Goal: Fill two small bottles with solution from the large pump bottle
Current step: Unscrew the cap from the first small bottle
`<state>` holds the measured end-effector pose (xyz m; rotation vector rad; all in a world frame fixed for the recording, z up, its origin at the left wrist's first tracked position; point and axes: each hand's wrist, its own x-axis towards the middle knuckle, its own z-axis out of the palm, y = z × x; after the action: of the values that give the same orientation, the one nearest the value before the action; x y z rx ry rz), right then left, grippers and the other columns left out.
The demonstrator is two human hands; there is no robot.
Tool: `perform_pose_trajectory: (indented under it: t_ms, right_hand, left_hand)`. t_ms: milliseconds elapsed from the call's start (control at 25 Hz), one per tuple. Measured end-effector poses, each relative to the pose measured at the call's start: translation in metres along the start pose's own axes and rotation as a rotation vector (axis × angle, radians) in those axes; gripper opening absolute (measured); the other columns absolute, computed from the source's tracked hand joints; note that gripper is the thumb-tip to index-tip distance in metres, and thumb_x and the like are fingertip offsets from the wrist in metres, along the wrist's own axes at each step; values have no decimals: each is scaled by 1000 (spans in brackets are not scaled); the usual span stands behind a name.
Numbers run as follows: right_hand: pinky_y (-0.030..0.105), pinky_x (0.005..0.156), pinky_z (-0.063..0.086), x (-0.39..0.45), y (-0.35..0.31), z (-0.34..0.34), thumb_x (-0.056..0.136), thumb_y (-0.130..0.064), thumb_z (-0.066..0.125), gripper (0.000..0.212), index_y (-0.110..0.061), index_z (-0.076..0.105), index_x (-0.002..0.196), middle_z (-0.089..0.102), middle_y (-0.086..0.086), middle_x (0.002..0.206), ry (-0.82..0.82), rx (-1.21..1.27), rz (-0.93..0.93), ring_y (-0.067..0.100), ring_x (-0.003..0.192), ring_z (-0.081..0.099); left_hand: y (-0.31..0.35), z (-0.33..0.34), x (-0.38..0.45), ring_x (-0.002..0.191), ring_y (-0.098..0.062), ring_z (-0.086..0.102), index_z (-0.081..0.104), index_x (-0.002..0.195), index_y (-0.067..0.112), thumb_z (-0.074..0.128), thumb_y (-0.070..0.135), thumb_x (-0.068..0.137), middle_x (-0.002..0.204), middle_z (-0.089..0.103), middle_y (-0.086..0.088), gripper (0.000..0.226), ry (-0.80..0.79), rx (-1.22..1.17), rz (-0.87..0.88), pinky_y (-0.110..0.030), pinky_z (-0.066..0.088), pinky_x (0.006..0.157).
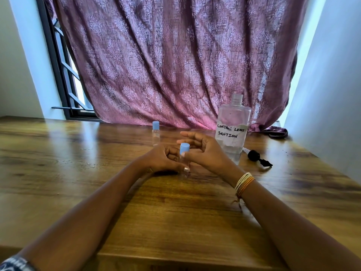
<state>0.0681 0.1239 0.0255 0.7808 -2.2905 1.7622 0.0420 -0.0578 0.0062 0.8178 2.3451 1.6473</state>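
Small bottle (184, 160) with blue cap (184, 148) stands upright at table centre, between both hands, long axis vertical, cap end up. Left hand (164, 160) sits on its left side, fingers curled round the clear body, thumb tip (186, 169) pressed low on the front near the base; hand heel rests on the wooden table (78, 173). Right hand (205, 151) is on its right side, thumb touching the bottle just under the cap, other fingers spread loose and fanned out behind and above the cap, not wrapped on it. So left hand grips the body, right hand only pinches lightly at the neck; whether right fingers touch the cap from behind, cannot tell. Bottle contents too blurred to read

Second small bottle (155, 134), same blue cap, upright too, stands farther back and left of the hands, apart from them, near the curtain (175, 55)

Large bottle (233, 130) stands upright just right of and behind the right hand, neck open with no pump on it, handwritten label "CONTACT LENS SOLUTION", clear liquid in the lower part. Black pump head (257, 157) lies on its side on the table just right of the large bottle, long axis running left-back to right-front, nozzle end toward the right

Thread bands (244, 182) on the right wrist
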Motion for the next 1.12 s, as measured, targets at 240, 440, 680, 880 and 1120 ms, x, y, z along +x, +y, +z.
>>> perform_pose_trajectory:
  t_ms: [240,440,680,880,1120]
  right_hand:
    - [35,86,57,5,5,-4,68,-3,83,39,-17,63,98,76,1,84,220,171,51,19,88,73]
    - [33,76,60,2,17,-2,70,-3,82,27,-14,65,89,74,11,89,345,245,169,22,86,71]
    - [22,76,46,41,23,16,83,-4,66,21,-12,72,101,69,8,99,337,-396,59,15,86,62]
    - [34,88,51,81,39,22,78,0,60,33,-4,62,110,64,18,115,170,-638,218,29,106,61]
    - [47,92,52,82,47,24,79,-6,63,40,2,56,118,64,23,111,193,-655,302,34,104,60]
  left_hand:
    - [-3,-3,0,90,-26,69,75,88,7,78,-4,72,101,73,-22,19,-32,-62,-14,-37,56,87]
    - [-5,-24,1,84,-15,72,70,100,-5,79,-4,72,98,75,-13,30,37,18,-18,-22,55,75]
    - [-6,-30,1,89,-20,72,66,109,-8,81,2,71,101,75,-14,41,41,12,-58,-27,56,79]
    - [-12,-30,4,82,-16,71,62,111,-8,81,1,70,92,76,-8,47,63,-13,-81,-28,57,76]
    - [-13,-29,6,87,-17,70,68,109,-2,83,4,69,99,76,-11,44,59,-22,-104,-31,55,83]
